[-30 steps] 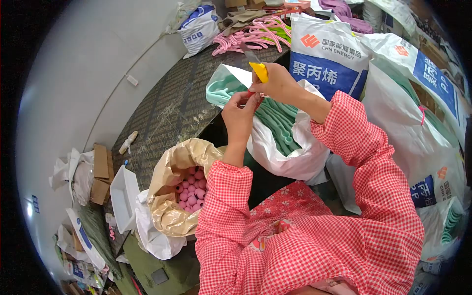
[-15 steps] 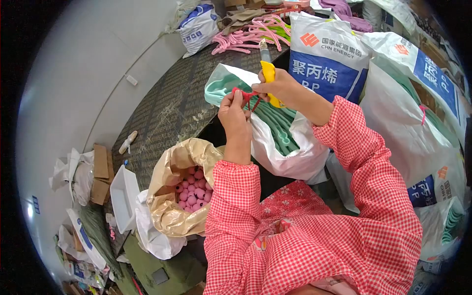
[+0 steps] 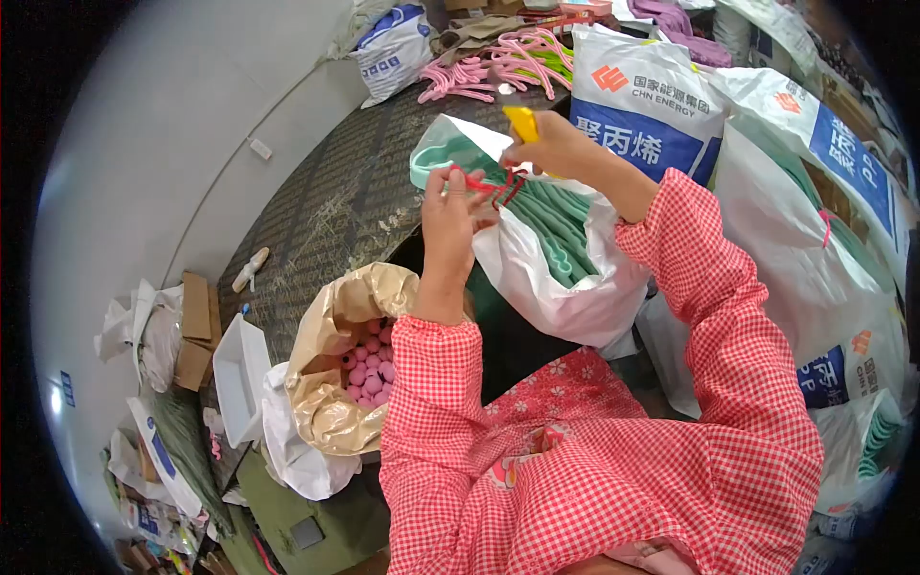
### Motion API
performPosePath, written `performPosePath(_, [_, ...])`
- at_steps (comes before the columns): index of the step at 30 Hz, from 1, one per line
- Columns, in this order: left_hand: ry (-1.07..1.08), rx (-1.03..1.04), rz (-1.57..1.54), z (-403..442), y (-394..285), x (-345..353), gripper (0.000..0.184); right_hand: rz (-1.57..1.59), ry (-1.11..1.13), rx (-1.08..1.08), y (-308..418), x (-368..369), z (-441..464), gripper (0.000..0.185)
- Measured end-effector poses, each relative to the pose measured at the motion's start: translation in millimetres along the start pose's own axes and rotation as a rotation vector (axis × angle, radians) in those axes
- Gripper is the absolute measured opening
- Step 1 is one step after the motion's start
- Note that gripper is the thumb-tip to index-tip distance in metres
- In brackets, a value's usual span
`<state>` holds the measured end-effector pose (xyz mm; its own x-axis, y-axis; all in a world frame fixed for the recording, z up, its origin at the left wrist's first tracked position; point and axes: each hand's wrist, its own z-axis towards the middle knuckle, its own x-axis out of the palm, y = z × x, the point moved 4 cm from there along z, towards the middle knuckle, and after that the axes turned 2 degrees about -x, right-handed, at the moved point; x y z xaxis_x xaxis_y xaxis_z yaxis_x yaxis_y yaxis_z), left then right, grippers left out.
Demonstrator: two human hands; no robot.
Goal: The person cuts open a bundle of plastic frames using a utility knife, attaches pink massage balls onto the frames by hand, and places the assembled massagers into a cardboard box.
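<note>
Red cord (image 3: 479,183) spans the gap between our two hands, over the open white bag (image 3: 609,307). Our left hand (image 3: 448,206) pinches it between thumb and fingertips, probably so that one end stays steady. Our right hand (image 3: 554,144) is closed round a yellow knife (image 3: 520,123), with its fingertips down by the cord's other end; we cannot tell whether they pinch it too. The knife points up and away from us, we judge, to leave those fingertips free and to keep the blurred blade clear of our left hand.

The cord looks thin and soft: bright red and fairly straight near our left fingertips, darker and bent into loops nearer the right hand.

Beneath, green hangers (image 3: 551,230) lie lengthwise in the white bag, perhaps packed that way to fit together. Just left of it, a brown paper sack (image 3: 331,412) has its mouth spread wide, which seems to keep the pink balls (image 3: 369,369) inside within reach. Farther out we see the dark table (image 3: 326,206), a heap of pink hangers (image 3: 458,79) at its far end, and a printed sack (image 3: 652,96) standing upright.
</note>
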<state>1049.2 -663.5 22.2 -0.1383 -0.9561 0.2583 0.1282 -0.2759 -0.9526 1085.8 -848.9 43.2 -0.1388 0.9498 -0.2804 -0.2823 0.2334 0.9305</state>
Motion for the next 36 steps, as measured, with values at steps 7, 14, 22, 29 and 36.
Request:
performPosePath(7, [0.026,-0.073,-0.099,-5.9,-21.7,-8.8,0.021,-0.650,0.282,-0.291,-2.9,9.0,-5.4,0.022])
performPosePath(14, [-0.002,0.429,1.241,-30.4,-42.9,-20.2,0.029,0.123,-0.307,-0.105,31.3,-102.7,-15.8,0.017])
performPosePath(22, [0.274,0.433,0.295,-58.9,-56.9,87.3,0.073,-0.541,-0.364,-0.819,144.9,-101.0,-95.1,0.018])
performPosePath(29, [0.371,0.065,0.146,-122.2,-41.4,29.3,0.022,0.081,0.114,-0.200,128.5,44.0,-118.3,0.015])
performPosePath(36, [-0.125,-0.242,0.282,-299.5,-61.8,-180.6,0.021,0.416,0.383,-0.050,94.4,197.0,-168.9,0.023])
